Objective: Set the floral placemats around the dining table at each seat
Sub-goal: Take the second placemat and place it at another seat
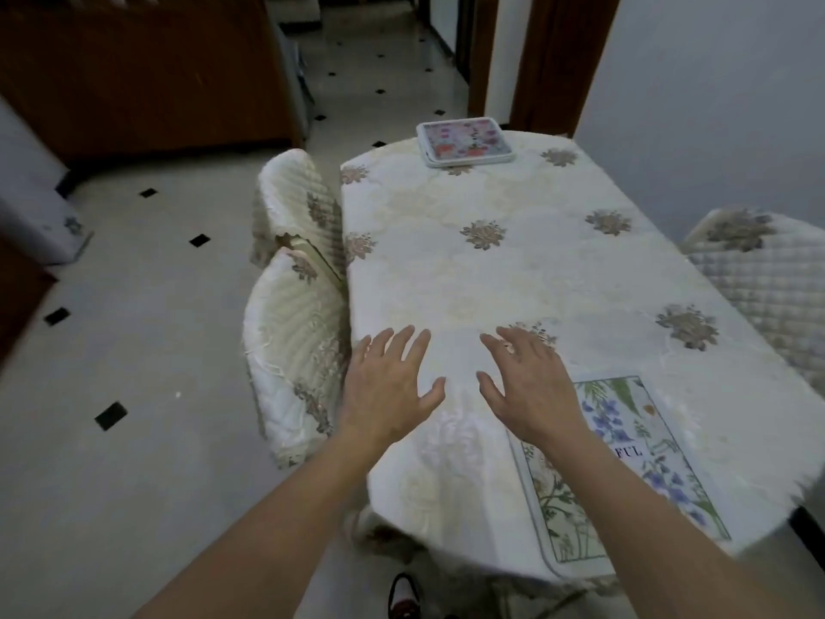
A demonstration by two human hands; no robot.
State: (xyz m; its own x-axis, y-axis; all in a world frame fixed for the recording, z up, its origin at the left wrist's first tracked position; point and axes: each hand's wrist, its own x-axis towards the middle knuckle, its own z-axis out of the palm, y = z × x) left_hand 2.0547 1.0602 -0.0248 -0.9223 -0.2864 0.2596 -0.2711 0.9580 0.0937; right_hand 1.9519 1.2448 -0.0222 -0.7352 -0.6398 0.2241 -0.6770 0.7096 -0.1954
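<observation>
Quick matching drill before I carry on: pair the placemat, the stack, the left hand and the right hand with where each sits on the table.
1. placemat
2. stack
3. left hand
4. right hand

a. far end of the table
b. near end, under the right forearm
c. open, by the left edge
d. open, fingertips at a tablecloth flower

Pairs: 1-b, 2-a, 3-c, 4-d
</observation>
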